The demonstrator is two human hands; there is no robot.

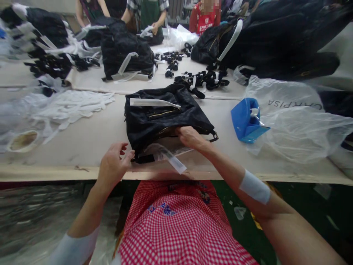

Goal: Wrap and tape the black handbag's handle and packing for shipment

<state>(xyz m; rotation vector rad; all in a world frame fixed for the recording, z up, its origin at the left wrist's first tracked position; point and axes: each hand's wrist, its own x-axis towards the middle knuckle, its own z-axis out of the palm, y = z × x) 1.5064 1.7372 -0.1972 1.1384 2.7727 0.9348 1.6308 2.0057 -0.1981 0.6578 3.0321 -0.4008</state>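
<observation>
A black handbag (184, 106) lies on the table in front of me, its zipped mouth gaping towards me. A white strip (149, 102) crosses its front above a gold zip pocket (164, 113). My right hand (191, 138) is curled at the mouth's edge, gripping the bag there, with its fingertips hidden inside. Beside the bag's near left corner is my left hand (117, 160), fingers loosely bent and apart from the thumb, whose tip is at the corner. A clear plastic strip (176, 163) hangs out of the opening towards the table edge.
Right of the bag are a blue holder (245, 119) and clear plastic bags (295, 129). A tape roll (24, 141) and white strips (74, 108) lie left. Bundled black straps (204, 79), another black bag (125, 51) and co-workers (150, 16) are farther back.
</observation>
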